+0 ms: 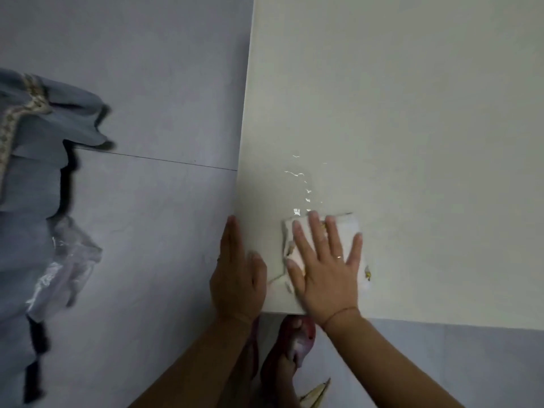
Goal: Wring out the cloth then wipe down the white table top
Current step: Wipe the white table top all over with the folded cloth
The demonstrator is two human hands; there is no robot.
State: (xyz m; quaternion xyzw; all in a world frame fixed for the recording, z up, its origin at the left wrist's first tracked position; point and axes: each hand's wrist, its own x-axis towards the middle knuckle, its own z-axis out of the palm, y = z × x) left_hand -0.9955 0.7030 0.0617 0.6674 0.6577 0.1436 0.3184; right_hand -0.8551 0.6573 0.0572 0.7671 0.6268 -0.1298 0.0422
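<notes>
Right hand (326, 269) flat on cloth (346, 227) | left hand (238, 272) flat, table (412, 113) edge

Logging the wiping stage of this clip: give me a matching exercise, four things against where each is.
Things: 1 right hand; 2 left hand; 3 water streaks; 4 blue fabric.
Places: A left edge of the table top; B far left, off the table; C flat on the cloth; D just beyond the cloth.
Pairs: 1-C; 2-A; 3-D; 4-B.
</notes>
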